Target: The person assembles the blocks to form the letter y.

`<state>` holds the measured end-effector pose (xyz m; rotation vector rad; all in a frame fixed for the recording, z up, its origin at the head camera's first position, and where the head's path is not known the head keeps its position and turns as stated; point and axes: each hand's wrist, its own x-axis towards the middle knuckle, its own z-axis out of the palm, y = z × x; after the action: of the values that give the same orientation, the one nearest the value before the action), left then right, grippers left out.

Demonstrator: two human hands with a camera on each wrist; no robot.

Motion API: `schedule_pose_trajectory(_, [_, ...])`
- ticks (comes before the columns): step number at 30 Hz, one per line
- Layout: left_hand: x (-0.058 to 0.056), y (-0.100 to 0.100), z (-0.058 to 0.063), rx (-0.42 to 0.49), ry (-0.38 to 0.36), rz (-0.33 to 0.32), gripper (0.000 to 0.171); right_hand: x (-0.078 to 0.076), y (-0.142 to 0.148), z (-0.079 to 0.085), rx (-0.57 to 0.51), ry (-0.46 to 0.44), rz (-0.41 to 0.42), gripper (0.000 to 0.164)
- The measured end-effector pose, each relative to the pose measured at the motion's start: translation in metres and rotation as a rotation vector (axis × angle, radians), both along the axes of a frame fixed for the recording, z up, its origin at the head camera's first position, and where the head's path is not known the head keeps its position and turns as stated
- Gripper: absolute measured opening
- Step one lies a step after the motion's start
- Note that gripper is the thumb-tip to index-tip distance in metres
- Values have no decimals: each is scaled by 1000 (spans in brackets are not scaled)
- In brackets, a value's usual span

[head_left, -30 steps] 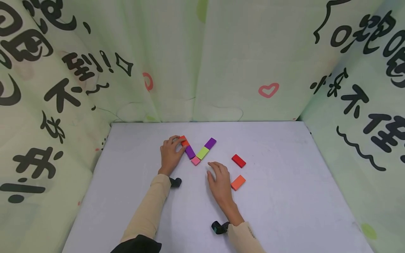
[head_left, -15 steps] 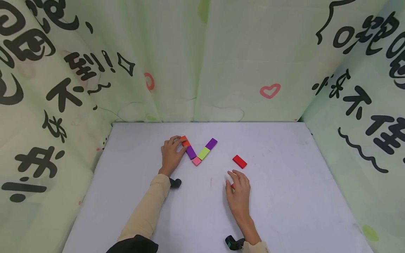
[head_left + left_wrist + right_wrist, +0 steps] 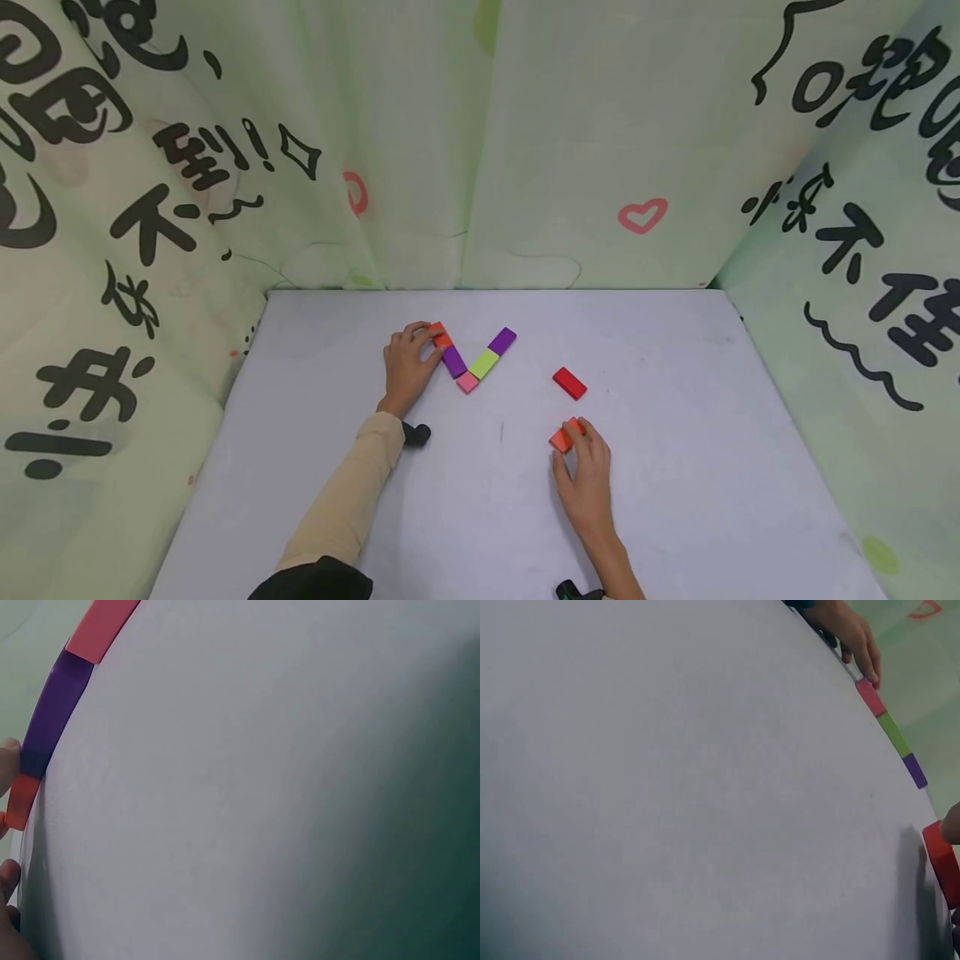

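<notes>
A V of small rectangular blocks lies on the white table: an orange block (image 3: 442, 340), a purple block (image 3: 453, 362), a pink block (image 3: 467, 382), a lime-green block (image 3: 484, 364) and another purple block (image 3: 502, 340). My left hand (image 3: 407, 365) pinches the orange block at the V's left end; the left wrist view shows fingertips on this block (image 3: 22, 802). On the right, my right hand (image 3: 587, 475) has thumb and fingers around a separate orange block (image 3: 564, 438), which looks redder in the right wrist view (image 3: 943, 862). Just beyond it lies a red block (image 3: 570, 383).
The white table (image 3: 675, 500) ends at a pale green curtain (image 3: 540, 150) with black lettering, behind and on both sides. A black wrist camera (image 3: 416, 434) sits on my left wrist, another (image 3: 576, 591) on the right.
My right hand has moved right and toward me from near the V, and now its fingers close around the separate orange block. The left hand has stayed at the V's left end.
</notes>
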<state>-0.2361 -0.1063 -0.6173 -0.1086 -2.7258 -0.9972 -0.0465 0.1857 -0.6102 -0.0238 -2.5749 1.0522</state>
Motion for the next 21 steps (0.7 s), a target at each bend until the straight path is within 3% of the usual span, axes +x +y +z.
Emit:
schedule_pose_trajectory(10, [0,0,0,-6,-7,1,35,1,3,-5,37,-16,-45,50])
schedule_pose_trajectory(14, [0,-1,-1,-2,4,2,35,-2,-1,-4,7,-59,-62,51])
schedule_pose_trajectory(21, [1,0,0,6,5,-8,35,-7,-20,-1,-56,-87,8,54])
